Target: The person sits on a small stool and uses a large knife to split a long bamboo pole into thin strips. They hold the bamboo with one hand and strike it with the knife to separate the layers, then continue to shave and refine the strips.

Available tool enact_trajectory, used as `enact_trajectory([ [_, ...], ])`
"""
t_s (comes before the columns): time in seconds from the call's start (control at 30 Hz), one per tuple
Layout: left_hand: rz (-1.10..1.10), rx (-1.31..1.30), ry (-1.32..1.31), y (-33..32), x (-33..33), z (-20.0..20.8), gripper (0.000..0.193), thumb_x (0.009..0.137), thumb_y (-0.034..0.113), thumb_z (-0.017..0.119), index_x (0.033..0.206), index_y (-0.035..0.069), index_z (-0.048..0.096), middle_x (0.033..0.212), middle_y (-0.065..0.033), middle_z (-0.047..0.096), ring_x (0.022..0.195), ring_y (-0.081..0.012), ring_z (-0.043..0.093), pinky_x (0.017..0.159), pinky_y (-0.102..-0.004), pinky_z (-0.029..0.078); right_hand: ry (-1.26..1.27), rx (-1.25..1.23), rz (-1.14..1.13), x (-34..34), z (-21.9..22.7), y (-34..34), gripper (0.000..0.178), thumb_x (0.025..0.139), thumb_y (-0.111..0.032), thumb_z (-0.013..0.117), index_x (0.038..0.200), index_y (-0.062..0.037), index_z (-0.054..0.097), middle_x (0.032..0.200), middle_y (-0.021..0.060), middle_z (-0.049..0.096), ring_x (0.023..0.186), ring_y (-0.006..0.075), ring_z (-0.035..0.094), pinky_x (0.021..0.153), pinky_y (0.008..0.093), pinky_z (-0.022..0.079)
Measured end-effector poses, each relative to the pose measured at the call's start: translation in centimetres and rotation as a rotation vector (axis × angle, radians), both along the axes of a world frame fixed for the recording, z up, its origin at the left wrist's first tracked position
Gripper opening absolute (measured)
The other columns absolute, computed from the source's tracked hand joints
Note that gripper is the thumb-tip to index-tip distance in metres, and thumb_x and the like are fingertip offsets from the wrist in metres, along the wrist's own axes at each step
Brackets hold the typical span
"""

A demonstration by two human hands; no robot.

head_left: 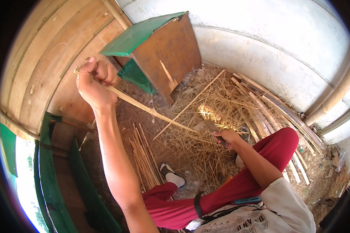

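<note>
My left hand (96,82) is raised at the upper left, its fingers closed round one end of a long pale bamboo strip (138,104). From there the strip slants down to the right, over the shavings, towards my other hand. In front of my knees, my right hand (230,138) grips the handle of a knife (210,125) with a broad, dark blade. The blade points up and away from me, close to the strip's lower end. Whether blade and strip touch, I cannot tell. Thin shavings (206,153) lie heaped on the ground below.
Several slim sticks (144,155) lie left of my foot. Longer split bamboo pieces (276,116) lie along the white wall (256,46) at right. A brown wooden box (169,48) with a green cover stands at the back. Green-edged boards (85,182) are at lower left.
</note>
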State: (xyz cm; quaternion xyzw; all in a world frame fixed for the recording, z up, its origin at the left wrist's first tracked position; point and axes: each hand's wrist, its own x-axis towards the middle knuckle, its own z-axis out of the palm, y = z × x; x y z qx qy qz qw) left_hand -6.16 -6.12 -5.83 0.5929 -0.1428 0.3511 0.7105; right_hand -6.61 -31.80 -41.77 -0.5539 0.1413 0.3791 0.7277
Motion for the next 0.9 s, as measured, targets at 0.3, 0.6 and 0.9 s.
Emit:
enact_trajectory([
  [0.3,-0.218,0.077,0.064,2.5,0.2,0.0,0.037,0.092,0.022,0.048,0.064,0.014,0.025,0.054,0.0028,0.017,0.048,-0.0108,0.017,0.047,-0.0299,0.013,0.47,0.177,-0.188,-2.7,-10.8,-1.4,0.02,0.1,-0.005,0.044,0.116,0.0062,0.046,0.109,0.0204,0.061,0.082,0.0245,0.067,0.063,0.0278,0.061],
  [0.6,-0.424,0.082,0.075,5.9,0.2,0.4,0.029,0.094,0.02,0.048,0.072,0.012,0.032,0.06,-0.0007,0.026,0.056,-0.0139,0.027,0.054,-0.029,0.024,0.436,0.172,-0.085,-2.3,-13.3,-3.9,0.019,0.101,-0.021,0.047,0.093,-0.0047,0.053,0.081,0.0071,0.064,0.056,0.0101,0.059,0.046,0.0194,0.051],
  [0.9,-0.604,0.066,0.064,6.1,0.7,0.7,0.026,0.093,0.022,0.05,0.073,0.013,0.034,0.059,-0.0009,0.024,0.055,-0.0147,0.023,0.054,-0.0307,0.024,0.576,0.354,-0.145,-1.8,-12.6,-3.3,0.013,0.099,-0.022,0.049,0.098,-0.0093,0.05,0.063,-0.0034,0.049,0.052,0.0089,0.048,0.048,0.0248,0.047],
])
